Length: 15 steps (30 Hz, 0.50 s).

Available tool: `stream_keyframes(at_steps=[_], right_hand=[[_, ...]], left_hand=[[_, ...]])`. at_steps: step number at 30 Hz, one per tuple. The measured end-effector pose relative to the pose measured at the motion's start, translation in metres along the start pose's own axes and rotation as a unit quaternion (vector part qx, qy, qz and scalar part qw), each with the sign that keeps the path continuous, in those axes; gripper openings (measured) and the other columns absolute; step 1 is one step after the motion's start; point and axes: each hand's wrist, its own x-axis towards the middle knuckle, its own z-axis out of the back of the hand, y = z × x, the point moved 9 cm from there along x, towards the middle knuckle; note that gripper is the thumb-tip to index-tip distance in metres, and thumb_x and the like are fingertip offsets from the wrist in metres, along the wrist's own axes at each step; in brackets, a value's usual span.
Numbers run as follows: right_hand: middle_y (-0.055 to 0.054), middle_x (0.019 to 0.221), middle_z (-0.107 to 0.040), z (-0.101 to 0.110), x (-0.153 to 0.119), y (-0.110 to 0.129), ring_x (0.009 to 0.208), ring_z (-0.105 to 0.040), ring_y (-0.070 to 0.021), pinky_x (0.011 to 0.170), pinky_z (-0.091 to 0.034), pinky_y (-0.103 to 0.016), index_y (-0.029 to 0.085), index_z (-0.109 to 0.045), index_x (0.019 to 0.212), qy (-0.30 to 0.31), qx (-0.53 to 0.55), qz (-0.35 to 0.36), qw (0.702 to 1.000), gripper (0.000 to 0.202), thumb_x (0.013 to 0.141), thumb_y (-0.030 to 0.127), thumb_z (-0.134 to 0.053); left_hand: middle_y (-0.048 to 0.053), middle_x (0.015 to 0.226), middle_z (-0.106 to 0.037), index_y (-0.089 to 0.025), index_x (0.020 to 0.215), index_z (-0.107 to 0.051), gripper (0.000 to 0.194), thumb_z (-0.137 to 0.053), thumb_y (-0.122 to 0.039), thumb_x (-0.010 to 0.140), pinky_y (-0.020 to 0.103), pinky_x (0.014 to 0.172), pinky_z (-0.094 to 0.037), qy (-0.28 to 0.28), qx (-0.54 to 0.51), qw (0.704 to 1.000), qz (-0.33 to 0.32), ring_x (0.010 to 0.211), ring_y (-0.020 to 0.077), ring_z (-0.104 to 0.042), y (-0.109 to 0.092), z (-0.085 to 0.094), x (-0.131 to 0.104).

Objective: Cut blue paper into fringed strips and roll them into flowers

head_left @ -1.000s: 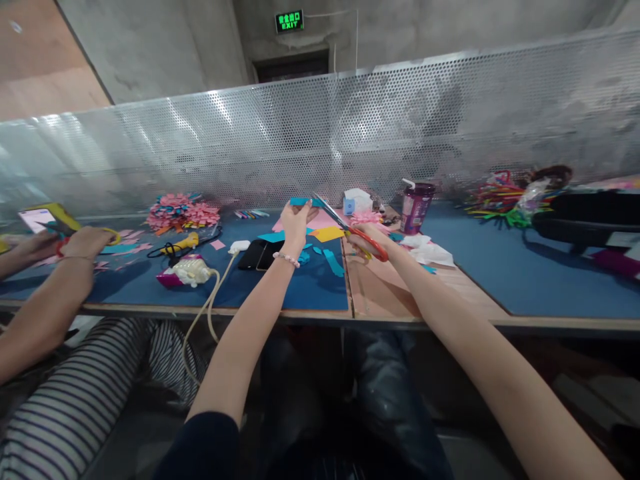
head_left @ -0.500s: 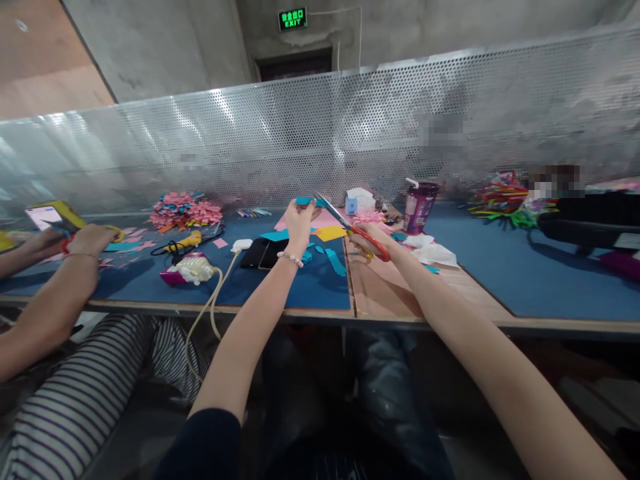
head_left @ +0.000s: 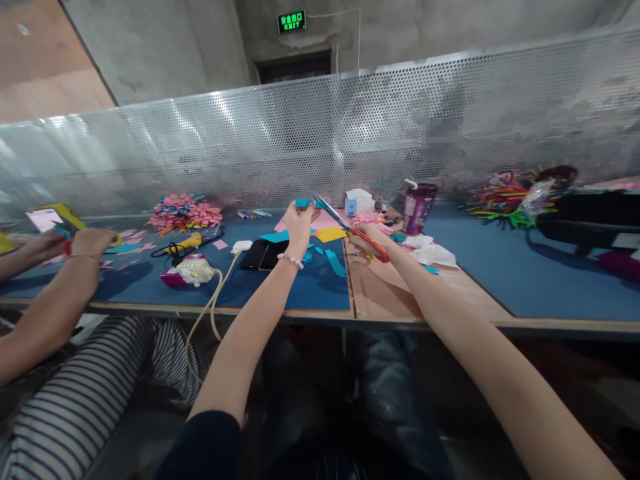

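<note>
My left hand (head_left: pixel 301 221) pinches a small piece of blue paper (head_left: pixel 306 202) above the table. My right hand (head_left: pixel 369 241) is closed around the red-orange handles of a pair of scissors (head_left: pixel 337 217). The scissor blades point up and left, with their tips at the right edge of the blue paper. Under my hands lie a yellow paper sheet (head_left: pixel 330 233), a pink sheet (head_left: pixel 327 220) and a blue strip (head_left: pixel 335 263). A black phone (head_left: pixel 255 255) rests below my left wrist.
Left are a yellow glue gun (head_left: pixel 187 241), a power strip (head_left: pixel 193 272) with a cable, and a pink paper bundle (head_left: pixel 185 211). Right stand a purple cup (head_left: pixel 419 208) and crumpled tissue (head_left: pixel 430 252). A co-worker's hand (head_left: pixel 93 242) holds scissors at far left.
My hands, the blue paper and the scissors stay nearly in place. The co-worker's scissors at far left have shifted slightly.
</note>
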Motion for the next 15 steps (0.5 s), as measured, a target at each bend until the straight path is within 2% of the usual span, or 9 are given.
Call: stream_keyframes(at_steps=[15], right_hand=[[0.003, 0.049, -0.046, 0.004, 0.015, -0.015, 0.042, -0.043, -0.0099, 0.042, -0.037, -0.023, 0.018, -0.045, 0.065, -0.037, 0.011, -0.04, 0.998, 0.029, 0.083, 0.037, -0.055]], left_hand=[[0.005, 0.082, -0.066, -0.019, 0.082, -0.058, 0.016, -0.07, -0.028, 0.076, 0.045, 0.088, -0.054, -0.008, -0.004, 1.0, 0.011, 0.084, 0.0215, -0.07, 0.0, 0.001, -0.001]])
